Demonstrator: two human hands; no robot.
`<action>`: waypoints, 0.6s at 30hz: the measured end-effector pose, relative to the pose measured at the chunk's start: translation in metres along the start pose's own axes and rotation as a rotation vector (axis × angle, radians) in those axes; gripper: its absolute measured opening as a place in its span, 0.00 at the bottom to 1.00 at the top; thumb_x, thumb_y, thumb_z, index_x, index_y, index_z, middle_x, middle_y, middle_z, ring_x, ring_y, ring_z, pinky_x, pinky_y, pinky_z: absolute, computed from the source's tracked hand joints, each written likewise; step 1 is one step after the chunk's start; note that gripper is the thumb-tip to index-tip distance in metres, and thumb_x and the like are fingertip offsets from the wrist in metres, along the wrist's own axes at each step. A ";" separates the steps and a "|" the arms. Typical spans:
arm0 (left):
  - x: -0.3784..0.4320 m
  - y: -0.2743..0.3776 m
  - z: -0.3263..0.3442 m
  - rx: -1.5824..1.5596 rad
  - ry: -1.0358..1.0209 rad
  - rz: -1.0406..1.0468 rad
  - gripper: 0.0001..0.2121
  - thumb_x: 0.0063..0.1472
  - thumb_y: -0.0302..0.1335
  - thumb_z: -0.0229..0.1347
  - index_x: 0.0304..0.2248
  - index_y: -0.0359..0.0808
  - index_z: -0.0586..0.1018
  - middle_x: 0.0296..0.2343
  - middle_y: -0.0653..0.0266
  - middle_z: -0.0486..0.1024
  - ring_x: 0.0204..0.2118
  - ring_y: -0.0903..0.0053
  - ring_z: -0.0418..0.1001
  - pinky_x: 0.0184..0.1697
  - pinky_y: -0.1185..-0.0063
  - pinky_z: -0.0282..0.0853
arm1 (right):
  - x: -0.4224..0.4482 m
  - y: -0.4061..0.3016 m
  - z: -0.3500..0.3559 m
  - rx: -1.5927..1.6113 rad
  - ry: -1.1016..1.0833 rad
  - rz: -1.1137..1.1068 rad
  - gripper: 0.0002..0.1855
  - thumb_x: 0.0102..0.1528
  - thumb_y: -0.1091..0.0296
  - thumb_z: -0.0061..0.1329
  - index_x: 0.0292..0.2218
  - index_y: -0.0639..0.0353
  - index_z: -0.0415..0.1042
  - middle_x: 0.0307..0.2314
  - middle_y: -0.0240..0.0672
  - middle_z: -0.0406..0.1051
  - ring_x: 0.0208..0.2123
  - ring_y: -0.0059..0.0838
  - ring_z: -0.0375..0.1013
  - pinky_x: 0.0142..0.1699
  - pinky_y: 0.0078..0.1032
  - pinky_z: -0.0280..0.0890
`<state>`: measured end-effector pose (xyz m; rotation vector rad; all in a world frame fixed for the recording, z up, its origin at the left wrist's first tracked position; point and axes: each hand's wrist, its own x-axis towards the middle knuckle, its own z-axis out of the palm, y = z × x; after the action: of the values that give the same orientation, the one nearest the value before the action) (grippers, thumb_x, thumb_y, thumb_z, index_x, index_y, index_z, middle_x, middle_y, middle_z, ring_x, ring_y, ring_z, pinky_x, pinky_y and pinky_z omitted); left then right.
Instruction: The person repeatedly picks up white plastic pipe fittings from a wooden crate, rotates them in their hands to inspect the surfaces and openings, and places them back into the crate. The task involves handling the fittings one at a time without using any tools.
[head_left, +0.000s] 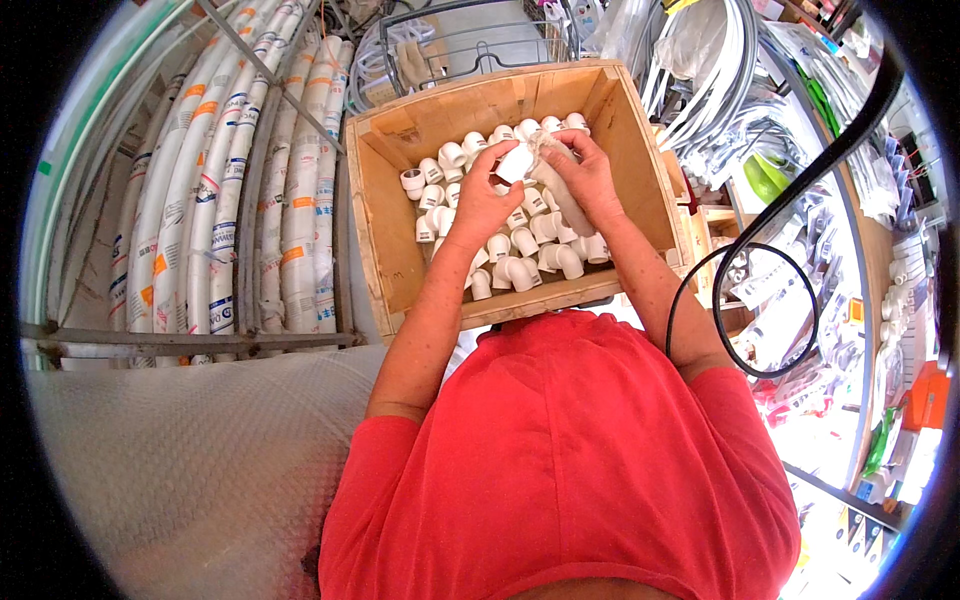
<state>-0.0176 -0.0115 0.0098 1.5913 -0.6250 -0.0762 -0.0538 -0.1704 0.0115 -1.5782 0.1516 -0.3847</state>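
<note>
My left hand (487, 196) grips a white plastic pipe fitting (515, 163) between thumb and fingers, above a wooden box (391, 274). A greyish-beige cloth (564, 189) is bunched in my right hand (587, 174); its upper end meets the fitting and the rest hangs down towards the box. Beneath both hands, many white plastic elbow fittings (517, 271) stand and lie in loose rows on the box floor. Some of them are hidden by my hands and forearms.
Long wrapped white pipes (225, 187) stand in a metal rack (187, 339) at left. A wire basket (480, 56) lies beyond the box. Coiled white tubing (720, 82) and crowded shelves are at right. A black cable (806, 176) loops near my right arm. Bubble wrap (202, 465) covers the lower left.
</note>
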 end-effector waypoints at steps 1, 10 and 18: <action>0.000 -0.002 -0.001 -0.032 0.007 0.008 0.23 0.45 0.15 0.51 0.44 0.37 0.68 0.38 0.63 0.67 0.36 0.81 0.68 0.37 0.84 0.66 | -0.002 -0.003 0.001 -0.001 -0.008 -0.006 0.12 0.46 0.70 0.52 0.34 0.61 0.69 0.30 0.30 0.67 0.35 0.21 0.64 0.42 0.20 0.59; -0.001 0.003 -0.003 0.106 -0.011 -0.156 0.20 0.49 0.18 0.52 0.44 0.37 0.68 0.37 0.66 0.69 0.32 0.86 0.67 0.31 0.87 0.65 | -0.007 -0.007 0.006 -0.194 -0.082 -0.287 0.11 0.43 0.72 0.54 0.32 0.61 0.71 0.28 0.33 0.67 0.34 0.26 0.66 0.42 0.20 0.59; 0.005 -0.012 -0.011 -0.245 0.082 -0.213 0.17 0.52 0.25 0.52 0.42 0.33 0.66 0.34 0.64 0.72 0.33 0.82 0.69 0.29 0.84 0.67 | 0.002 0.005 0.000 -0.155 0.084 -0.137 0.12 0.45 0.70 0.53 0.34 0.61 0.71 0.32 0.35 0.69 0.35 0.27 0.67 0.42 0.21 0.60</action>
<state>-0.0047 -0.0039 0.0016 1.4108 -0.3655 -0.2361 -0.0514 -0.1712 0.0065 -1.7308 0.1414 -0.5578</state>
